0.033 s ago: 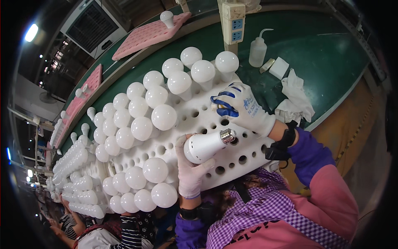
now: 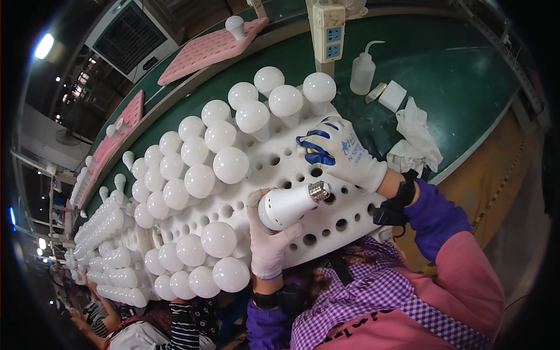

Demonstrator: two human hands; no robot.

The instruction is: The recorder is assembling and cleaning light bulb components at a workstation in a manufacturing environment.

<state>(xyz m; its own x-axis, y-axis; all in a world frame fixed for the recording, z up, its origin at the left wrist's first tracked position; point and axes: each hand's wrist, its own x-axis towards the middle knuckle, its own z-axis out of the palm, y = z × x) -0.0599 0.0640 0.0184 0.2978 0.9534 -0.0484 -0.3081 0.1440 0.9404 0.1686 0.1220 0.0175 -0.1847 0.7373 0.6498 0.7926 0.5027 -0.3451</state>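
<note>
My left hand, in a thin pale glove, is wrapped round a white light bulb. The bulb is tilted, its metal screw base pointing right and its round end against my palm. To the upper right, my right hand, in a white glove with blue-coated fingers, is closed, fingers curled in. A small pale bit shows by its fingertips, too hidden to name. Both hands are over a white foam tray with rows of holes. Several bulbs stand in it, round ends up.
A clear squeeze bottle, a small white box and a crumpled white cloth lie on the green table. A socket post rises behind the tray. Pink trays are beyond a rail. Other people sit at the lower left.
</note>
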